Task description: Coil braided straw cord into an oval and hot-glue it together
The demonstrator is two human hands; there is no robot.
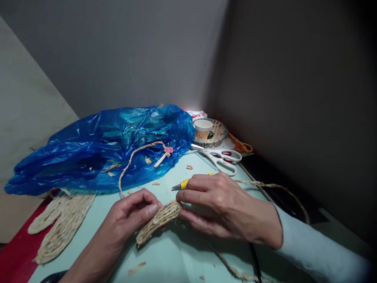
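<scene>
A small oblong piece of braided straw is held at a tilt above the table. My left hand is closed on its left side, thumb on top. At its right end, the fingers and thumb of my right hand pinch it. Beyond my left hand, a twisted straw cord curves up to a pink binder clip. A tool with a yellow handle and pointed metal tip lies behind my right hand, which partly hides it. Another straw cord extends right, past my right wrist.
A large blue plastic bag spreads across the back left. Below it lies a larger straw piece. White-handled scissors, orange-handled scissors, and a woven tray holding a paper cup stand behind. Straw scraps dot the table.
</scene>
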